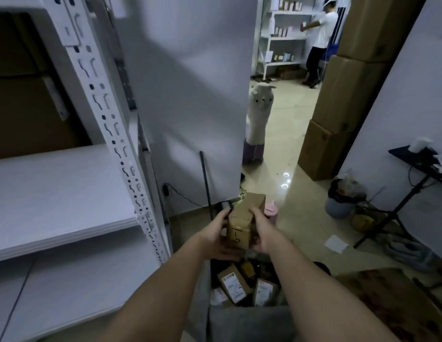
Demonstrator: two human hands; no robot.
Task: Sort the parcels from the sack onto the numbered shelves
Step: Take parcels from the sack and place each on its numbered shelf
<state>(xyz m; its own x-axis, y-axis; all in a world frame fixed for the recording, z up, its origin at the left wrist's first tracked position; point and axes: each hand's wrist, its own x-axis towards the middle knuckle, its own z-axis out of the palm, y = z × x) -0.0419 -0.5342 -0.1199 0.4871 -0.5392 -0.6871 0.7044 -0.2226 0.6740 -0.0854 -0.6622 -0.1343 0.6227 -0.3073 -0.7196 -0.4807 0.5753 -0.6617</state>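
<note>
We hold one small brown cardboard parcel between both hands, over the open grey sack. Our left hand curls round its left face with the thumb up near the top edge; our right hand wraps the right face, fingers tucked under the near end. The parcel's long axis runs away from us and slightly up, its far end tilted toward the floor ahead, and a handwritten mark shows on the near face, though we cannot read it surely.

The white metal shelving stands to our left, its pale shelf board lying up and left of the parcel, so we judge the left hand is the nearer one for carrying it across. The perforated white upright post stands between the parcel and that board and would need clearing.

Below our wrists, more labelled brown parcels lie inside the sack. Further off, tall stacked cardboard cartons line the right of the passage, and another person works at distant shelves.
</note>
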